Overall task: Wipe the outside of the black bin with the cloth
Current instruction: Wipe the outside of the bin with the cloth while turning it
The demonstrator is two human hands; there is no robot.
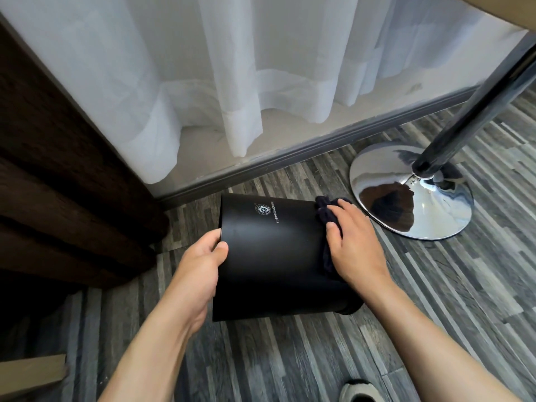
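The black bin (pixel 272 256) lies tipped on its side over the grey wood-pattern floor, its open end pointing left and a small white logo on its upper wall. My left hand (pixel 200 268) grips the rim at that open end, thumb on the outer wall. My right hand (pixel 352 248) presses a dark navy cloth (pixel 326 213) flat against the bin's wall near its base end. Most of the cloth is hidden under my palm; a bunched part shows above my fingers and a strip hangs beside them.
A chrome round table base (pixel 406 198) with a dark pole (pixel 464 111) stands just right of the bin. White sheer curtains (pixel 232 82) and a grey skirting run behind. Dark brown furniture (pixel 58 198) stands at the left. A slipper (pixel 359 391) shows at the bottom.
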